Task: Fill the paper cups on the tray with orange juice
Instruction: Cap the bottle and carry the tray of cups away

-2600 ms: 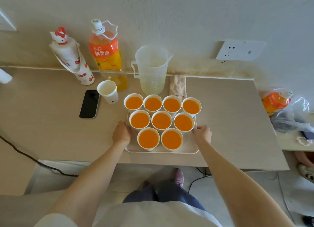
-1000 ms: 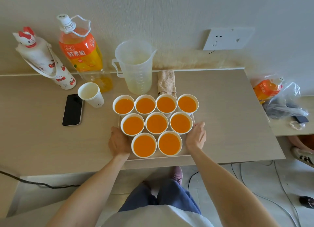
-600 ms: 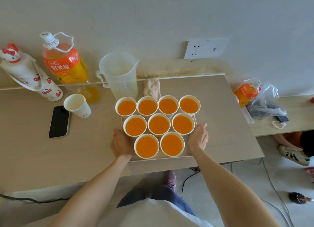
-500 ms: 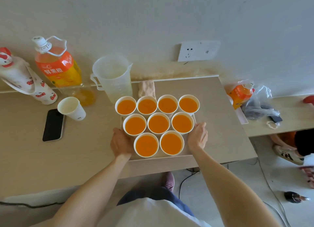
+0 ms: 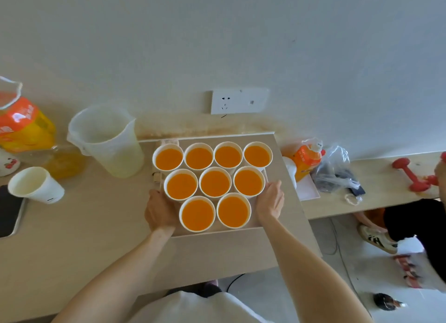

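Tray (image 5: 214,231): level, over R end of table (image 5: 96,226); long axis not determinable.
Cups (image 5: 214,182): 9 pcs, upright, filled w/ juice; rows 4-3-2, narrowing toward person.
L hand (image 5: 159,211): tray L edge gripped.
R hand (image 5: 270,202): tray R edge gripped; tray held betw. both hands.

Head-worn, down over tray (image 5: 215,232), seemingly near

A wall socket (image 5: 239,101) sits at twelve o'clock, a plastic bag (image 5: 336,170) and red dumbbell (image 5: 411,175) at three, a phone (image 5: 9,210) at nine.
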The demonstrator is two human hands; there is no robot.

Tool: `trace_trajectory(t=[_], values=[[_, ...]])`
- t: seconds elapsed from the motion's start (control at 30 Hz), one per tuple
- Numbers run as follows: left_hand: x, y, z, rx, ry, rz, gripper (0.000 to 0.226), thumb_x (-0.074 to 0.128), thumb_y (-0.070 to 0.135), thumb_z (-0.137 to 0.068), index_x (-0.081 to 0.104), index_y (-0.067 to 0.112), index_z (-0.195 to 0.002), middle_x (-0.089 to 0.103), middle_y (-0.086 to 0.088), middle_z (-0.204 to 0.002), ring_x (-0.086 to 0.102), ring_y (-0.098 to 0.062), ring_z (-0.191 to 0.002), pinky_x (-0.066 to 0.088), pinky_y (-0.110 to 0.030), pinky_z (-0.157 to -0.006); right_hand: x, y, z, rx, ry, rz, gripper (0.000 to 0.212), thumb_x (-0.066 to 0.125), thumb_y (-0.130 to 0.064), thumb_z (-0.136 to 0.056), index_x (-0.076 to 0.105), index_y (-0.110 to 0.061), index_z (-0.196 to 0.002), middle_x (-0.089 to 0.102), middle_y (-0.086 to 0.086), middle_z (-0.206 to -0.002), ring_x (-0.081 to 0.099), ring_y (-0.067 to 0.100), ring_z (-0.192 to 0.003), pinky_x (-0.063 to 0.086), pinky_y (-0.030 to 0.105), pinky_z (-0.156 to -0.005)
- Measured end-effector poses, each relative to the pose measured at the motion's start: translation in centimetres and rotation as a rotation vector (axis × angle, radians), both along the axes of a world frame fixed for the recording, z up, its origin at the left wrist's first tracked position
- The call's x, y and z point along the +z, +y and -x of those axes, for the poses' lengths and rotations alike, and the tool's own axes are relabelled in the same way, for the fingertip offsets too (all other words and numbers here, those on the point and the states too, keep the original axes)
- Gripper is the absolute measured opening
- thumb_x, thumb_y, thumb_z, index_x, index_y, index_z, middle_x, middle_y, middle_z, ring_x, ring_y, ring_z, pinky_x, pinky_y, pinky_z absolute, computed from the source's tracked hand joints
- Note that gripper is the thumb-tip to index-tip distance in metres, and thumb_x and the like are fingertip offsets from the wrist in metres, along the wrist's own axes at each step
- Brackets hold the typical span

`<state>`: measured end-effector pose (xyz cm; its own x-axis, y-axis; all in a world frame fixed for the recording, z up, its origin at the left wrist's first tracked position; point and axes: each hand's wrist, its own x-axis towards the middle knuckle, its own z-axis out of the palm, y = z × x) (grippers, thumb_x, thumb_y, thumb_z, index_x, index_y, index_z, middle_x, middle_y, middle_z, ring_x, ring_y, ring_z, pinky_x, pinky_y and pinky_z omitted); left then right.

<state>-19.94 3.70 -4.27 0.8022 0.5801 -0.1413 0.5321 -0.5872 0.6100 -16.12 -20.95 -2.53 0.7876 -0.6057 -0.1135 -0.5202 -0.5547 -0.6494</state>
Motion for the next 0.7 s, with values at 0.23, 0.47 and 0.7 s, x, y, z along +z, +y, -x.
trace_trajectory(t=[0.23,0.47,0.7], values=[[-0.7,-3.5,-3.5,-0.015,0.003,0.004,0.027,0.069,0.027,-0.087,0.049,0.009,-0.091,0.067,-0.02,-0.1,0.064,-0.041,-0.091,0.047,-0.04,-0.068,-0.4,-3.6,-3.2,0.005,0.007,-0.014,0.012,0.042,-0.015,-0.102,0.049,-0.007,-0.099,0.052,0.003,-0.082,0.053,0.016,-0.073,0.049,0.03,-0.069],[-1.7,-5.9,-6.5,-0.002,-0.014,0.024,0.031,0.068,0.029,-0.088,0.042,0.014,-0.088,0.066,-0.015,-0.095,0.064,-0.037,-0.084,0.041,-0.034,-0.064,-1.6,-5.9,-6.2,-0.014,-0.026,-0.048,0.022,0.037,-0.013,-0.101,0.054,0.0,-0.097,0.057,0.009,-0.082,0.055,0.02,-0.074,0.056,0.042,-0.072],[-2.2,-7.0,-9.3,0.054,0.065,-0.025,0.029,0.072,0.024,-0.085,0.052,0.004,-0.093,0.066,-0.02,-0.096,0.065,-0.04,-0.088,0.039,-0.034,-0.064,-1.8,-7.0,-8.9,0.029,0.024,-0.004,0.014,0.039,-0.009,-0.102,0.051,-0.003,-0.098,0.048,0.003,-0.077,0.045,0.012,-0.066,0.04,0.03,-0.065]])
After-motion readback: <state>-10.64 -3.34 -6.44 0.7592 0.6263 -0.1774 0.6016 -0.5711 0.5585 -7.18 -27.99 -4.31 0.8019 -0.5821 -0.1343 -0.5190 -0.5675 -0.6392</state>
